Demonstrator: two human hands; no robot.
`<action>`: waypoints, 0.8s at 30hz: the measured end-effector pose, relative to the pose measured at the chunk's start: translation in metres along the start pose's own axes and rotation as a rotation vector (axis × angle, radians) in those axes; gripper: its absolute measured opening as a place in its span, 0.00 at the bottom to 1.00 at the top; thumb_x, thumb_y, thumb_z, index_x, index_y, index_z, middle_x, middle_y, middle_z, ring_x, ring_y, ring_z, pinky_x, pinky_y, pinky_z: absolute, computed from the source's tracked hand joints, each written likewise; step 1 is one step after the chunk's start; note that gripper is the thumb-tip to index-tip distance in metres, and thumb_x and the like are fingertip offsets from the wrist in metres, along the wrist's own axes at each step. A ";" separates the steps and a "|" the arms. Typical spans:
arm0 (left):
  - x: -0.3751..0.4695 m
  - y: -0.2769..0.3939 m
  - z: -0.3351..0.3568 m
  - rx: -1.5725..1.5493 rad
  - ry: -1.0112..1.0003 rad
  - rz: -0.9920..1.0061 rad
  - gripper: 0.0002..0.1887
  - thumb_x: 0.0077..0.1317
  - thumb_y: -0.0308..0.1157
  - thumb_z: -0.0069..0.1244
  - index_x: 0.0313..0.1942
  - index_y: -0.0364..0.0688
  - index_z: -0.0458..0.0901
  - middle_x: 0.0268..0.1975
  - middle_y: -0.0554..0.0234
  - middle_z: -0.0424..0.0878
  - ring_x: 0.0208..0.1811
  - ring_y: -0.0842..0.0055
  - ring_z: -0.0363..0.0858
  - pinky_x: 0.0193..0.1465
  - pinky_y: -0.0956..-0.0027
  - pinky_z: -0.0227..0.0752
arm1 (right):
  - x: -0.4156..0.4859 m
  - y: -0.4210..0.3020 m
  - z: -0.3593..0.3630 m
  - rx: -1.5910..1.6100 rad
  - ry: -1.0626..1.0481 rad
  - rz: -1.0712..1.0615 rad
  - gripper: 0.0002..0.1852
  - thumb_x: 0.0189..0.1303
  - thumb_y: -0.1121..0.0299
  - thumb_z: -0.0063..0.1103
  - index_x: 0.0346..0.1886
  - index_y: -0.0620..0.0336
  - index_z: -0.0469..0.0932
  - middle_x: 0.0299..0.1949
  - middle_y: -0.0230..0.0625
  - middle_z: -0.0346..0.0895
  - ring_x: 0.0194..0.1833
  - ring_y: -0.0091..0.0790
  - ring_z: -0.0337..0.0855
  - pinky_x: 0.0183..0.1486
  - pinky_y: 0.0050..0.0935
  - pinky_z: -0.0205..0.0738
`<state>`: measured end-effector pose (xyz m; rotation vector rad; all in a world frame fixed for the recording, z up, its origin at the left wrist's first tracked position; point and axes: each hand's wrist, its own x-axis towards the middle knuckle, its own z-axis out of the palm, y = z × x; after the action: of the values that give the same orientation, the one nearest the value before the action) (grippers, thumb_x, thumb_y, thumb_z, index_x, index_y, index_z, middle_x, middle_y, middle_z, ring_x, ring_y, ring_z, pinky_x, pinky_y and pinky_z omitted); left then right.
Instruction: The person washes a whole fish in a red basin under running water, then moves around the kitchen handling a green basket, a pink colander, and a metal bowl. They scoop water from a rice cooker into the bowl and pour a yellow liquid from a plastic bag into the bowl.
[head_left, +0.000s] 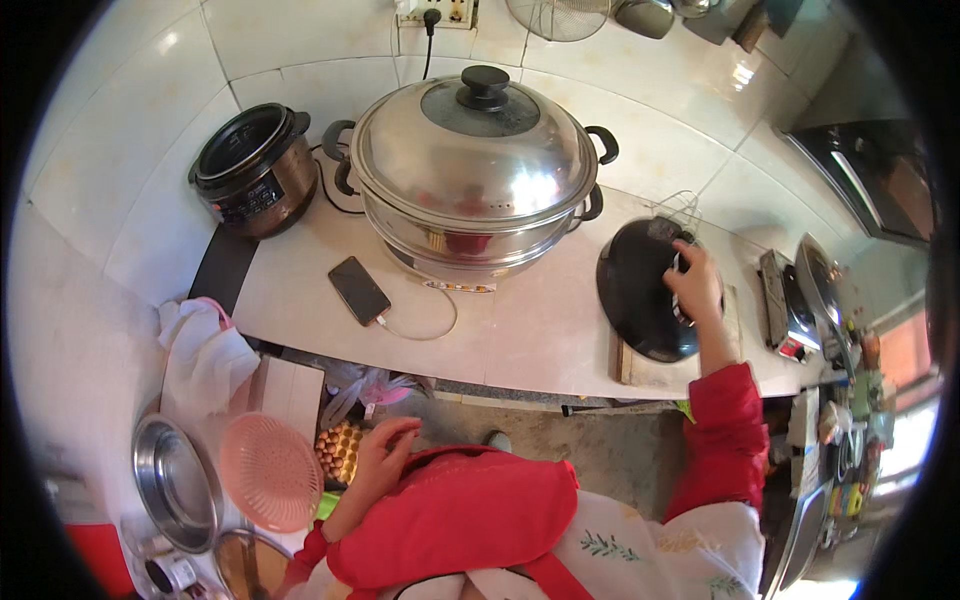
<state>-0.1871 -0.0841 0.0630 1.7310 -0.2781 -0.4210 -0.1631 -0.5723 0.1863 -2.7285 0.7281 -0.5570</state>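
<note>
My right hand (694, 280) grips the handle of a large dark round lid (637, 289) at the right of the counter. Under the lid, a wooden board (637, 369) shows at its edge. My left hand (386, 454), fingers apart and slightly curled, is in front of my body, below the counter edge, and holds nothing. A large stainless steel steamer pot (469, 180) with a domed lid stands at the middle back. A smartphone (360, 290) with a white cable plugged in lies to its front left.
An electric pressure cooker (259, 172) without a lid stands at the left. At lower left are a pink plastic basket (271, 471), a steel basin (176, 484) and a tray of eggs (339, 450). A gas stove (787, 307) with a wok (817, 277) is at the right.
</note>
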 end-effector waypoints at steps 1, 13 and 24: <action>0.007 0.002 0.014 0.025 -0.027 0.009 0.09 0.62 0.23 0.46 0.43 0.36 0.77 0.41 0.61 0.79 0.38 0.78 0.78 0.40 0.76 0.71 | -0.003 0.028 0.024 0.000 -0.028 -0.009 0.27 0.37 0.66 0.60 0.49 0.54 0.76 0.48 0.40 0.72 0.52 0.43 0.70 0.55 0.36 0.66; 0.027 0.010 0.082 0.465 0.011 -0.066 0.11 0.60 0.35 0.52 0.28 0.36 0.77 0.23 0.54 0.76 0.24 0.75 0.73 0.26 0.72 0.65 | -0.030 0.035 0.127 -0.032 -0.161 -0.096 0.27 0.40 0.67 0.58 0.51 0.51 0.75 0.49 0.33 0.69 0.53 0.40 0.67 0.54 0.36 0.67; 0.080 -0.033 0.123 0.347 -0.335 0.173 0.10 0.61 0.33 0.47 0.28 0.36 0.79 0.32 0.55 0.79 0.37 0.65 0.78 0.38 0.66 0.70 | -0.090 0.052 0.078 0.061 -0.052 -0.316 0.20 0.46 0.60 0.62 0.45 0.47 0.75 0.49 0.32 0.68 0.54 0.38 0.65 0.49 0.48 0.60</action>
<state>-0.1691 -0.2198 0.0010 1.9492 -0.7740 -0.5596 -0.2234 -0.5575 0.0723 -2.8053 0.2618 -0.5605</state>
